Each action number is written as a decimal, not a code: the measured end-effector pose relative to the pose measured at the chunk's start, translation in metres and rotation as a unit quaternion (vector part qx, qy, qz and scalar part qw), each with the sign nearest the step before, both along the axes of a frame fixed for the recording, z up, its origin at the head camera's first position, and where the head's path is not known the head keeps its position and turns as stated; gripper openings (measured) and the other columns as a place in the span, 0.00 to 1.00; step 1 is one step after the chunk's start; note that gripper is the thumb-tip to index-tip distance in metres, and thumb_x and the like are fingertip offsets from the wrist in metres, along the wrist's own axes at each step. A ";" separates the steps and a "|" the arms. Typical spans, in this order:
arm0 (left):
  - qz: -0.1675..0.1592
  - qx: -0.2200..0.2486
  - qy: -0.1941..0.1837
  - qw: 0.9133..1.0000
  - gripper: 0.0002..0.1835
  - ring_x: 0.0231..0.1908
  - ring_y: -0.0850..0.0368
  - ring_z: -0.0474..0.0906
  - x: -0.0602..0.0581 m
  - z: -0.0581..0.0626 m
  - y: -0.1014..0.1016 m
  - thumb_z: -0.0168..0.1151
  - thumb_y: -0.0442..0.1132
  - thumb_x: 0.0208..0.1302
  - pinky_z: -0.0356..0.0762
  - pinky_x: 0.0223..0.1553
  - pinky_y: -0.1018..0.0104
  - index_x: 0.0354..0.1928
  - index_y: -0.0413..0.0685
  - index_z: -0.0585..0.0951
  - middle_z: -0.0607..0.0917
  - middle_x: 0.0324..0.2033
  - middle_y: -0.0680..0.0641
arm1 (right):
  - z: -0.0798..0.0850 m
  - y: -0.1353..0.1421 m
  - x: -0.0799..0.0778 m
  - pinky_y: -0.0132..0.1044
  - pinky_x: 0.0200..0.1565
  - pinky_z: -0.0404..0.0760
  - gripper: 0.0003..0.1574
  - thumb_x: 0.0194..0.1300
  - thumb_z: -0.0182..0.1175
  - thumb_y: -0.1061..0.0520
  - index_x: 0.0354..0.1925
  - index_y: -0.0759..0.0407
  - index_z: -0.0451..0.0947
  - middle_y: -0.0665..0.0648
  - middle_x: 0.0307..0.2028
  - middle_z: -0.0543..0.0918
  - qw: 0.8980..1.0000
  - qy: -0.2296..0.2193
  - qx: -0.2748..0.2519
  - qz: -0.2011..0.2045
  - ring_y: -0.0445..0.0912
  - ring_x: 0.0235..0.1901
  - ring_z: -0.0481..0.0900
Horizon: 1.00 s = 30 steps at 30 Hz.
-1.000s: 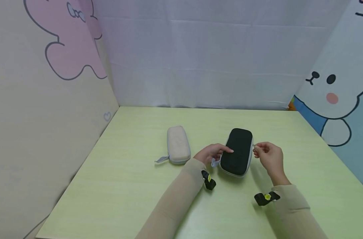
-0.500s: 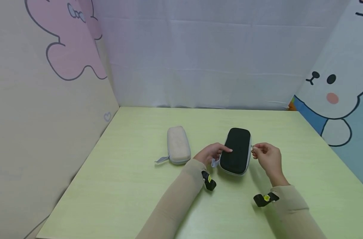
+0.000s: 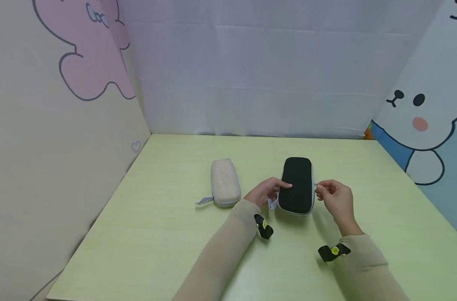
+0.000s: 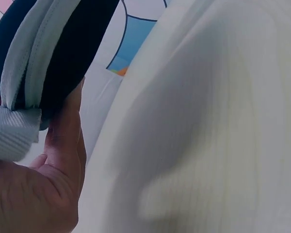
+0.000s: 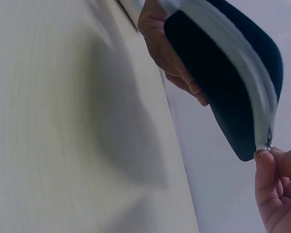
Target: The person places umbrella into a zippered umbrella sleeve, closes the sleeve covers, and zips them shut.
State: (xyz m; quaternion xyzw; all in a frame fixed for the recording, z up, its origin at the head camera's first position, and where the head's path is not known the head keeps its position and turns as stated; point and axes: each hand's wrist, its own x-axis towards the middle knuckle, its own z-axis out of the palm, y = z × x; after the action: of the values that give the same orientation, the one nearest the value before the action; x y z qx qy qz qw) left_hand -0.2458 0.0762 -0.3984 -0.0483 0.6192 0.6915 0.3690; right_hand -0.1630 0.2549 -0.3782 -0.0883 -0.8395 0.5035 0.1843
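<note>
Above the table, my left hand (image 3: 264, 192) grips a black zip case (image 3: 297, 188) with grey trim, thumb over the top face. In the left wrist view the fingers support its underside, and a grey fabric loop (image 4: 14, 131) hangs at its end beside the palm. A dark line shows between the two grey zip tapes (image 4: 36, 53). My right hand (image 3: 335, 202) is at the case's right side. Its thumb and forefinger pinch the small metal zipper pull (image 5: 268, 145), seen in the right wrist view, close to one corner of the case.
To the left a cream zip case (image 3: 225, 182) with a grey loop lies on the pale green table (image 3: 138, 234). A white cloth (image 3: 251, 75) hangs behind the table's far edge, and a wall (image 3: 81, 146) runs along its left side.
The black case has shifted slightly left and away from me and turned straighter. My right hand has moved slightly left with it, still pinching the zipper pull. The cream case stays put.
</note>
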 end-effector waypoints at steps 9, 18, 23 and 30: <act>0.062 -0.030 -0.010 0.998 0.34 0.44 0.48 0.72 0.000 0.004 0.004 0.69 0.38 0.49 0.67 0.47 0.63 0.59 0.36 0.69 0.76 0.52 0.39 | -0.002 0.001 0.000 0.26 0.23 0.77 0.06 0.62 0.58 0.66 0.31 0.71 0.77 0.55 0.22 0.81 0.999 -0.003 -0.039 0.013 0.38 0.19 0.77; 0.093 -0.026 0.003 0.995 0.24 0.27 0.54 0.63 0.003 0.001 0.005 0.69 0.36 0.48 0.60 0.28 0.67 0.48 0.37 0.75 0.78 0.41 0.44 | 0.003 -0.003 0.004 0.29 0.26 0.79 0.08 0.64 0.56 0.67 0.37 0.76 0.76 0.64 0.28 0.81 0.999 -0.033 -0.015 0.021 0.37 0.22 0.76; 0.097 -0.015 -0.007 0.995 0.31 0.30 0.53 0.64 0.001 0.002 0.004 0.69 0.36 0.48 0.61 0.30 0.67 0.56 0.35 0.71 0.77 0.47 0.41 | 0.003 -0.005 0.006 0.29 0.25 0.79 0.08 0.64 0.56 0.67 0.36 0.75 0.76 0.63 0.27 0.81 0.999 -0.037 -0.007 0.023 0.36 0.21 0.76; 0.069 0.019 0.002 0.997 0.07 0.22 0.57 0.65 -0.004 0.002 -0.003 0.63 0.36 0.54 0.60 0.21 0.71 0.33 0.42 0.75 0.77 0.26 0.48 | 0.002 -0.008 0.007 0.30 0.26 0.79 0.07 0.63 0.57 0.68 0.36 0.76 0.76 0.63 0.27 0.81 0.999 -0.028 -0.015 0.034 0.38 0.22 0.77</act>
State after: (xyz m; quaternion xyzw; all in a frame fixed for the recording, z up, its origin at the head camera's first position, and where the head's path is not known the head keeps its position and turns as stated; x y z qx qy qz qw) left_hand -0.2497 0.0734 -0.3961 -0.0821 0.6019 0.7271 0.3199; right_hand -0.1562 0.2467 -0.3767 -0.0761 -0.8394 0.5191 0.1421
